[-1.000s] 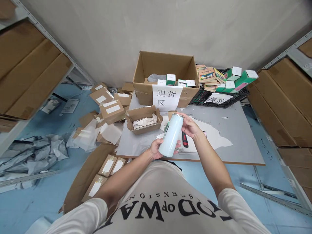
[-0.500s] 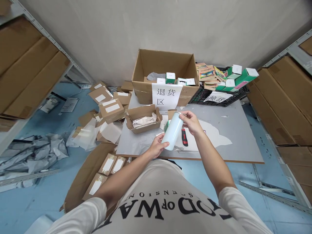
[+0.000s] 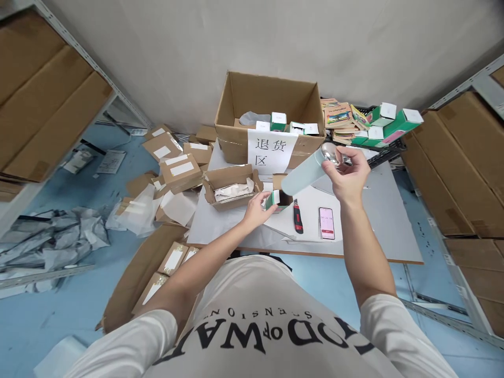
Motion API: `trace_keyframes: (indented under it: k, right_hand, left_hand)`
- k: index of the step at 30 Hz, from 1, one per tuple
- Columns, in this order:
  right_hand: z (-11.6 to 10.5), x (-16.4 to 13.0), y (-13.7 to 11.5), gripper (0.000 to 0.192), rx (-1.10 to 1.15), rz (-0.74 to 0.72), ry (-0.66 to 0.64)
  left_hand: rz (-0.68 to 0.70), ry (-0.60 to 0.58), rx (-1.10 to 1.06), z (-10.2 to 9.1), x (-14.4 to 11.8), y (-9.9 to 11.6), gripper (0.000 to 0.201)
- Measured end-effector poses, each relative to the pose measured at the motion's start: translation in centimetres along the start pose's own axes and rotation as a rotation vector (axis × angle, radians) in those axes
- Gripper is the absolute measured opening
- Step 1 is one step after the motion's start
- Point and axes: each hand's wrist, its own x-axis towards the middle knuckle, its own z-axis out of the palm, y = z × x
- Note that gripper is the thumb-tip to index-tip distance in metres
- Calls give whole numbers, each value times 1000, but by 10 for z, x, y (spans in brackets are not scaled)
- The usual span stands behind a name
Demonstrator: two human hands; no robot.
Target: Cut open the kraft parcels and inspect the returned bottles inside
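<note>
My right hand (image 3: 348, 170) is closed around the shiny metal top of a pale blue tumbler (image 3: 303, 175). The tumbler is tilted, its base pointing down and left, above an opened green and white box (image 3: 280, 206). That small carton stands on the table with its brown inner flap raised. My left hand (image 3: 258, 211) grips the carton's left side, thumb toward me. Just right of the carton lies a red and black box cutter (image 3: 298, 218). A phone (image 3: 326, 223) with a lit screen rests on white paper below my right hand.
An open brown carton (image 3: 234, 205) with crumpled wrapping sits left. Behind it stands a large cardboard box (image 3: 271, 94) with a paper sign (image 3: 271, 151). A black crate (image 3: 388, 153) holds booklets and green boxes. Brown parcels (image 3: 181, 173) are piled left of the table (image 3: 378, 226).
My left hand has let go of the tumbler and moved onto the green and white box. My right hand has lifted the tumbler up and right, uncovering the phone.
</note>
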Motion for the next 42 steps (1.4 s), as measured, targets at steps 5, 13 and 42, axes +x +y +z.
trace_keyframes:
  k: [5, 13, 42]
  right_hand:
    - [3, -14, 12, 51, -68, -17, 58]
    - [25, -51, 37, 48, -38, 143, 67]
    - [33, -74, 67, 42, -115, -108, -183]
  left_hand:
    - [-22, 8, 367, 28, 27, -9, 91]
    - [-186, 44, 397, 46, 34, -30, 70]
    - [-180, 84, 425, 38, 35, -41, 34]
